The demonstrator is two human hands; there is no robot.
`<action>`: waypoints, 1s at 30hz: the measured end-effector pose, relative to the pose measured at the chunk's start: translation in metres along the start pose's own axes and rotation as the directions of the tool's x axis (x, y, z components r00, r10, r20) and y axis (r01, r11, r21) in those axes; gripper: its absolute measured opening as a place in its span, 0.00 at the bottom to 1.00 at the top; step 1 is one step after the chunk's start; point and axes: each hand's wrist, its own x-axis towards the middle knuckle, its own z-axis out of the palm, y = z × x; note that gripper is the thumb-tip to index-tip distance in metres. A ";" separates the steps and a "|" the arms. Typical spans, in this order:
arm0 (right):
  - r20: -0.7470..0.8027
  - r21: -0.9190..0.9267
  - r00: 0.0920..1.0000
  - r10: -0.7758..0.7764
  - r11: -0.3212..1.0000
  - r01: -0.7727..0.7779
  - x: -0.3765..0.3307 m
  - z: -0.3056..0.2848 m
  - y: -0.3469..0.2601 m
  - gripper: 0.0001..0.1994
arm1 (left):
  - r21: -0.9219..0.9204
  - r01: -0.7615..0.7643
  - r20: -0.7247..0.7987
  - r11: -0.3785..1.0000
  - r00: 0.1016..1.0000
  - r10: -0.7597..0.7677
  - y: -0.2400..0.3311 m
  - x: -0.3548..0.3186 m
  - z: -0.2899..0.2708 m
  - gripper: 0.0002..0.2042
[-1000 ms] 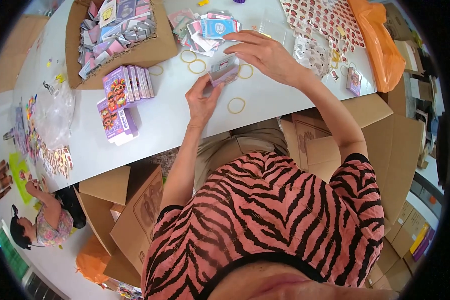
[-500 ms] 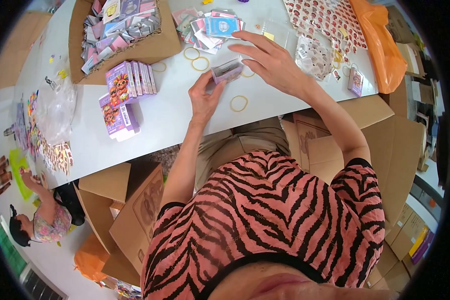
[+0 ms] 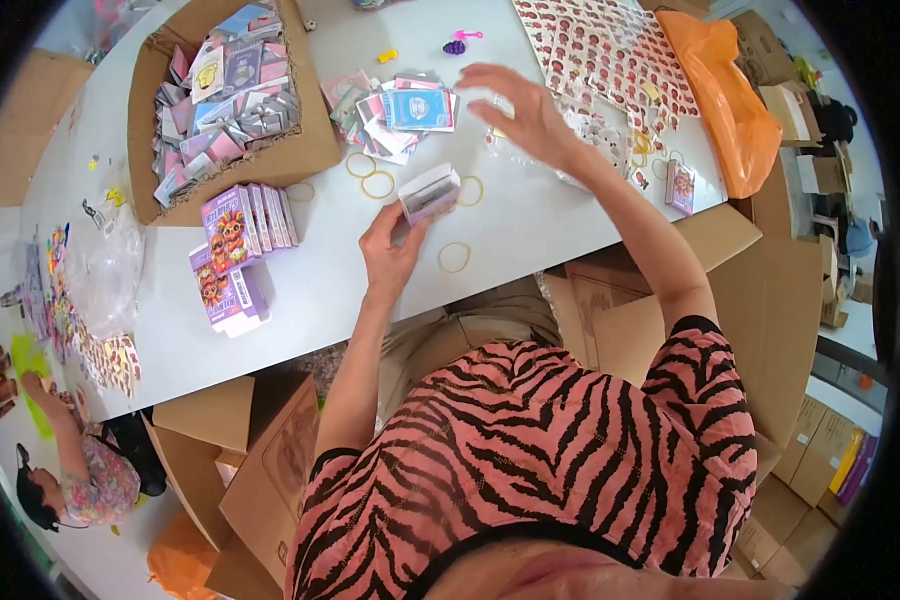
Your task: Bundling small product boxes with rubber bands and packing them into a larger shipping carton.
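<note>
A small white-and-purple carton sits in the grip of the left hand, pinched by its near end between thumb and fingers and tilted over the near middle of the white table. The right hand, slightly blurred, hovers to the far right of the carton and apart from it, its fingers spread in a loose, open curve. Yellow rubber bands lie around the carton: two touching each other to its left, one just beside it on the right, and one nearer the table's edge. Beyond them is a loose pile of cards, a blue card on top. Farther off are a yellow trinket and a purple grape-shaped trinket. To the left, a row of purple cartons stands near a torn-edged cardboard box packed with cards, with another purple carton lying on the near side of the row. A clear plastic bag rests at the far left. On the right are sticker sheets, an orange plastic bag and a little purple box near the edge. At the left, beyond open cardboard boxes, another person in a flowered top reaches forward
</note>
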 end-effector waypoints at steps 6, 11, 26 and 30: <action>0.058 -0.399 0.996 -0.067 0.913 0.085 0.059 0.001 0.082 0.13 | 0.044 0.012 0.004 0.999 1.000 -0.013 0.003 0.002 0.000 0.13; 0.128 -0.436 0.985 -0.114 0.886 0.160 0.105 0.033 0.114 0.14 | 0.041 -0.009 0.017 0.999 1.000 0.008 0.005 0.005 -0.002 0.15; 0.420 -0.414 0.908 0.011 0.892 0.181 0.163 0.098 0.124 0.08 | 0.033 0.019 -0.020 0.999 1.000 -0.018 0.001 0.001 0.000 0.13; 0.193 -0.441 0.981 0.036 0.896 0.054 0.160 0.062 0.140 0.09 | 0.045 0.029 -0.023 0.999 0.999 -0.028 0.003 0.001 -0.001 0.14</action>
